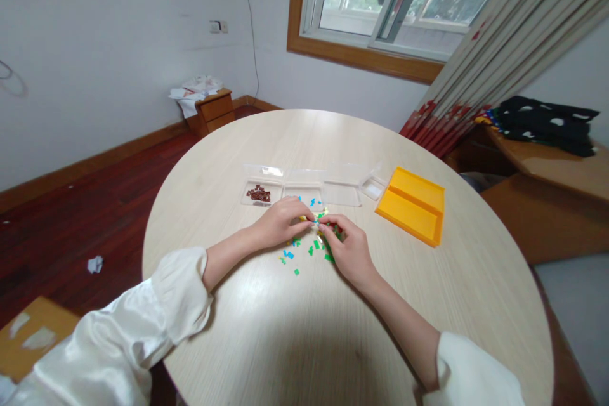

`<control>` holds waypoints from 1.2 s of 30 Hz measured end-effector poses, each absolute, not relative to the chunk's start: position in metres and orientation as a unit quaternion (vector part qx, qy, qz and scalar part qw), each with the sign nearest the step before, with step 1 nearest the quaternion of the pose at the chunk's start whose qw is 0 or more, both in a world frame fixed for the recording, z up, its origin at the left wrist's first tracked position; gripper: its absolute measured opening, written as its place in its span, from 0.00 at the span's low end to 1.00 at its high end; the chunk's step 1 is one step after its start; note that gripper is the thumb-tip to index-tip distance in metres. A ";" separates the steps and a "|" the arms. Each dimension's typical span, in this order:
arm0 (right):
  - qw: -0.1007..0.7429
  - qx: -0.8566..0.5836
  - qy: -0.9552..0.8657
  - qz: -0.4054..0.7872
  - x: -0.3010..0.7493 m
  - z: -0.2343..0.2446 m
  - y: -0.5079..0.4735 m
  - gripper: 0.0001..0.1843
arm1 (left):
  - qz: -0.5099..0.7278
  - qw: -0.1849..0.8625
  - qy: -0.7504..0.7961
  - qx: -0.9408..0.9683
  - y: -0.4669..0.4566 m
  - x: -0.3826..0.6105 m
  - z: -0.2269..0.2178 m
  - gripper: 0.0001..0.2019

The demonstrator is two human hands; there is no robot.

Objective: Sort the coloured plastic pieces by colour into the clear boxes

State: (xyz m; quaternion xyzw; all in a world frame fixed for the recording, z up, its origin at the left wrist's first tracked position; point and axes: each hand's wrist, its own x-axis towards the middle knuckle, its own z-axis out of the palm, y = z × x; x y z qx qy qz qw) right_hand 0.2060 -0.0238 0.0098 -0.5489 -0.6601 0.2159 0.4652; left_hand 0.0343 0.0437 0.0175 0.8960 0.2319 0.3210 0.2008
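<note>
My left hand and my right hand meet over a scatter of small coloured pieces, blue, green and yellow, on the round wooden table. Both hands have the fingers pinched together. Between the fingertips a small yellow piece shows. My right hand covers part of the pile. Just beyond my hands lies a row of clear plastic trays; the leftmost tray holds dark red pieces.
An orange tray lies to the right of the clear trays. Past the table are a window, a curtain, a small wooden cabinet with papers, and dark folded cloth on a bench at the right.
</note>
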 end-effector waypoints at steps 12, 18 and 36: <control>0.509 -0.549 -0.620 0.235 0.203 0.014 -0.026 0.07 | 0.327 0.234 0.258 0.879 0.040 0.036 0.021 0.05; 0.510 -0.542 -0.622 0.244 0.202 0.015 -0.027 0.06 | 0.344 0.238 0.253 0.872 0.039 0.037 0.020 0.05; 0.516 -0.544 -0.618 0.236 0.202 0.014 -0.026 0.04 | 0.372 0.297 0.277 0.835 0.036 0.039 0.020 0.02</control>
